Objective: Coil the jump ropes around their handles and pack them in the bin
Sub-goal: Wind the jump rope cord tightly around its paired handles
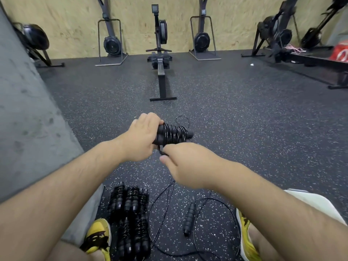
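Black rope bundle [172, 133] — nearly wound, held level; perhaps five coiled bundles [130, 213] below; loose rope [189, 219] beside.

Both bare forearms reach forward and converge in front of the body. The left hand [143, 137] is curled, knuckles up, round the end of the wound handles [174, 133]. The right hand [185, 164] sits just below and nearer, thumb and fingers apparently pinching the rope [161, 150]; its fingertips are hidden.
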`<state>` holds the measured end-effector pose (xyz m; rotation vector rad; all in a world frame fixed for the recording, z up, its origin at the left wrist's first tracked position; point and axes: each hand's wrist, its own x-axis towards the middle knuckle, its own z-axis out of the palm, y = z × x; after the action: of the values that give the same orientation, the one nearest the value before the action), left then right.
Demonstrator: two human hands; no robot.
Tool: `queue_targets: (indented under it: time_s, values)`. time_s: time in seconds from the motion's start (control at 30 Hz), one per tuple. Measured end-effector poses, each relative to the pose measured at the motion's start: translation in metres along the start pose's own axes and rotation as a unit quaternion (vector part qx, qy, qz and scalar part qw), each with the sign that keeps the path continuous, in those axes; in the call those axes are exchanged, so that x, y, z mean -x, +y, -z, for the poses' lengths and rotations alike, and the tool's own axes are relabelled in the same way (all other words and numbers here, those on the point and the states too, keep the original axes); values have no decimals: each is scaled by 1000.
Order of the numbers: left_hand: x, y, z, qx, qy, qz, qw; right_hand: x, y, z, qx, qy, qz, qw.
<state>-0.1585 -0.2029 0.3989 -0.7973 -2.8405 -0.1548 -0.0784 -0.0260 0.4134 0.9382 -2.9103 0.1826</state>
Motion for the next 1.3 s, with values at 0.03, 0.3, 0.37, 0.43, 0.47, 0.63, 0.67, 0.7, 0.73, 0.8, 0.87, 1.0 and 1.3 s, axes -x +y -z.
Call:
queue_targets:
  time_s: [0.03,0.3,0.37,0.43,0.47,0.63,0.67,0.7,0.73,0.8,0.87,1.0,1.3]
  values:
    - [1,0,-2,-6,-9,-14,1000,1,1,5,40,42,17,998]
    - [18,24,2,148,7,-80,986,-25,89,27,-79,210,10,974]
    - [20,34,7,260,-6,-73,963,-25,100,24,-281,158,-41,946]
    - [22,42,11,354,-2,-64,933,-24,102,18,-431,123,-61,892]
    - [23,46,13,384,8,-49,922,-25,98,14,-477,113,-72,868]
    - [9,37,16,438,150,122,878,-30,47,-12,-317,165,-126,925]
    - [6,32,14,447,155,155,867,-31,35,-15,-283,182,-122,934]
    - [4,30,12,449,158,168,863,-33,24,-17,-254,193,-124,939]
    - [4,29,10,449,165,168,862,-33,16,-19,-234,207,-123,942]
    - [4,32,8,460,188,150,855,-32,8,-22,-217,240,-115,939]
    - [4,35,8,477,198,145,844,-31,7,-23,-222,283,-101,927]
    - [9,38,16,540,197,126,808,-30,11,-20,-238,370,-55,896]
    - [14,43,19,661,142,86,731,-28,18,-6,-203,426,25,881]
